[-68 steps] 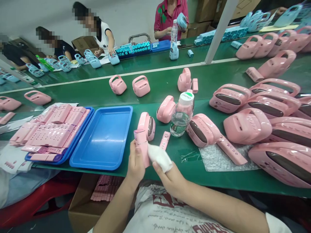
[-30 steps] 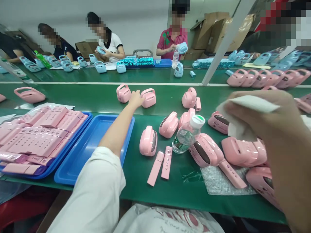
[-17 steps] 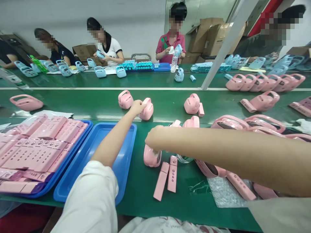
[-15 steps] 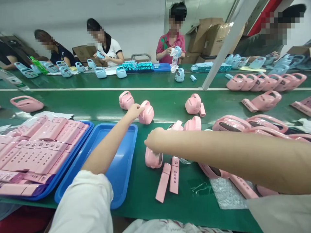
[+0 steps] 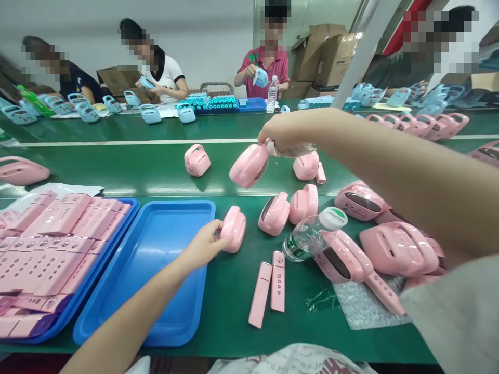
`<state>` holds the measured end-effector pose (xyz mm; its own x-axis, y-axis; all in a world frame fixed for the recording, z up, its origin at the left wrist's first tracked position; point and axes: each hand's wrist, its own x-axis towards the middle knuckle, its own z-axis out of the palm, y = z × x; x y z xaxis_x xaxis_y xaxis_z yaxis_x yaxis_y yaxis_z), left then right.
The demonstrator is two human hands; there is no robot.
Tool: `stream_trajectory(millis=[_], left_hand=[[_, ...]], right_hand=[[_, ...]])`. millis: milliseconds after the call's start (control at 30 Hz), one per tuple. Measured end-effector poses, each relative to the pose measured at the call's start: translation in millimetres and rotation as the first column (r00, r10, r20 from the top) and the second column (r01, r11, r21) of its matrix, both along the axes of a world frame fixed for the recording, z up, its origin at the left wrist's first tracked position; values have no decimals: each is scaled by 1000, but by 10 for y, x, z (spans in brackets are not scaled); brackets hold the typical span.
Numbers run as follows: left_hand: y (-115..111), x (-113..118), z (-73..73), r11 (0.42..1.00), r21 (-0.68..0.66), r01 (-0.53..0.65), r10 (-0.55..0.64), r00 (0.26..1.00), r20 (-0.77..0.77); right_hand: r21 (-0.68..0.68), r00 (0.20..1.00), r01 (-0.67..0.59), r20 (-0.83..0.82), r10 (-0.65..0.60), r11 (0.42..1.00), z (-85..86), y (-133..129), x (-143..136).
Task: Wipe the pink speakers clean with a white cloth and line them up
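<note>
Hold a raised pink case with the right hand above the green tabletop, right grip clamped on the upper end of the case, white cloth bunched under the fingers. Close the left hand on the left edge of a lower pink case, grip pinched together there between thumb and fingers, beside the right edge of a blue tray.

See two pink sticks in front of the lower pink case, nearly parallel, tops close together. Find two more pink cases to the right, side by side, with a clear bottle in front of them, green-and-white cap on. Note a dark-windowed case just right of the bottle, another pink stick at its right end, and bubble wrap partly beneath.

See a heaped tray at the far left, piled with wrapped pink sticks. Across the tabletop, see a person in a pink shirt with a light blue case in hand.
</note>
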<state>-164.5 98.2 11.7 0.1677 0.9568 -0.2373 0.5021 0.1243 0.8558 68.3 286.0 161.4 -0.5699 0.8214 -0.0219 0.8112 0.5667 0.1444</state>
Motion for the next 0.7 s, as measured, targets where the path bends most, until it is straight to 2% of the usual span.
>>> stream_trajectory(millis=[33,100,200,233,267,333,400,433,500,567,633,700], left_hand=[[-38,-13,-14,999,35,9,-7,998,-57],[-123,-46,-22,989,145,12,17,980,-198],[-358,0,-35,938,346,-33,180,898,-400],[-469,66,-60,924,381,-36,221,864,-453],[-589,159,-99,931,364,-4,200,841,-503],[-810,406,-219,980,96,175,-87,809,-581],[-948,668,-362,941,-198,274,-338,743,-578],[-974,774,-428,909,-305,283,-412,716,-563],[-958,888,-522,870,-412,273,-473,701,-535],[-908,845,-535,860,-425,282,-480,729,-488],[-881,668,-439,860,-407,309,-471,789,-396],[-879,427,-214,863,-384,329,-453,840,-298]], right_hand=[[38,998,14,57,-16,999,26,58,18],[57,988,50,145,-58,997,-46,156,35],[4,964,100,249,-98,995,-306,350,53],[-13,957,113,270,-105,994,-399,431,63],[-29,953,126,282,-113,992,-485,514,76],[-61,944,151,305,-125,987,-629,668,105],[-87,940,168,315,-133,982,-734,782,135],[-97,940,172,313,-134,980,-773,821,152],[-107,946,171,295,-133,979,-831,870,197],[-112,955,164,268,-129,980,-869,895,256],[-116,963,158,238,-127,981,-894,911,323],[-126,971,153,205,-125,980,-910,923,384]])
